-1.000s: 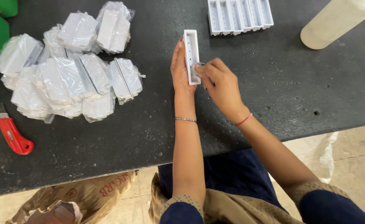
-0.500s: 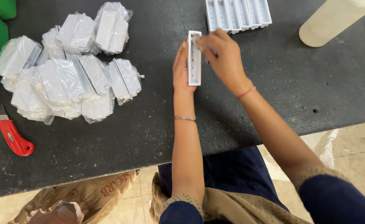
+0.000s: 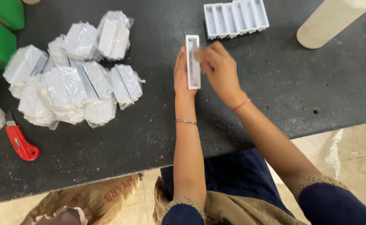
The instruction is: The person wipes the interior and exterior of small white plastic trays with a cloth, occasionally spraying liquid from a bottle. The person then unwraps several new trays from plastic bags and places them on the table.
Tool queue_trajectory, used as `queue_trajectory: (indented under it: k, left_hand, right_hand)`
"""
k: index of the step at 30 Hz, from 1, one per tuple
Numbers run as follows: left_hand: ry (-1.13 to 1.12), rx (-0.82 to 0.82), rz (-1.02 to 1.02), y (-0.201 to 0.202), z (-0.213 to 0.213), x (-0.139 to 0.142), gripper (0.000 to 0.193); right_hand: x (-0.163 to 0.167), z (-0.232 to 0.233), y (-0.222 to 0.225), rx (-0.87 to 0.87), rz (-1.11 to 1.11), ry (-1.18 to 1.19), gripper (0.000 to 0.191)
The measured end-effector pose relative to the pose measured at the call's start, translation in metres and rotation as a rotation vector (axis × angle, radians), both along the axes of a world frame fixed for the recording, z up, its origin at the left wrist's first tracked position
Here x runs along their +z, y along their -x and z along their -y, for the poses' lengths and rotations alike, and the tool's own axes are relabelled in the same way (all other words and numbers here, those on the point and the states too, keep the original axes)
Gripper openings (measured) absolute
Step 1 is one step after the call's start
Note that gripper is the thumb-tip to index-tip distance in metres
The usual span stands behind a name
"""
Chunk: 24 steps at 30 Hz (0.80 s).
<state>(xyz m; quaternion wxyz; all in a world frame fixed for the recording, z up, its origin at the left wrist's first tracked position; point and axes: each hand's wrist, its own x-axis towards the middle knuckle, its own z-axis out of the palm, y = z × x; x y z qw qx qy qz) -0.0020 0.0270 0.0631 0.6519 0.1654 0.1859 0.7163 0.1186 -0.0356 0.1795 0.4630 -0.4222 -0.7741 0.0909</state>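
A narrow white plastic tray (image 3: pixel 193 62) is lying on the black table (image 3: pixel 158 125), with the left hand (image 3: pixel 181 75) pressing flat, fingers straight, along its left side. The right hand (image 3: pixel 218 68) is pinching its upper right edge. A row of matching trays (image 3: pixel 235 17) is sitting just beyond, wrapped packets (image 3: pixel 72 79) lying well left

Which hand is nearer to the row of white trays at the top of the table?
Right. The right hand is just below the row of white trays, fingertips on the single white tray. The left hand is lower and further left, steadying that tray's side.
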Motion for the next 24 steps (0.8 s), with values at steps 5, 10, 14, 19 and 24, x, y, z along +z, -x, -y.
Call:
queue_trajectory:
  k: [5,10,14,19,24]
  left_hand:
    - [-0.034,-0.044,-0.019,-0.006,0.005,0.008,0.045]
    - [0.020,0.051,0.082,0.008,-0.002,0.007,0.041]
    - [-0.019,0.122,0.073,0.019,-0.007,0.003,0.040]
    - [-0.069,0.121,0.036,0.017,0.000,0.000,0.043]
    - [-0.053,0.131,0.061,0.017,0.002,0.006,0.043]
  right_hand:
    - [0.016,-0.033,-0.002,0.015,-0.050,-0.112,0.021]
    - [0.000,0.003,0.004,0.061,0.048,0.002,0.022]
    - [-0.014,0.044,0.010,0.105,0.017,0.093,0.021]
    - [-0.010,0.034,0.009,0.098,-0.047,0.159,0.018]
    - [-0.010,0.034,0.010,0.094,-0.023,0.121,0.021]
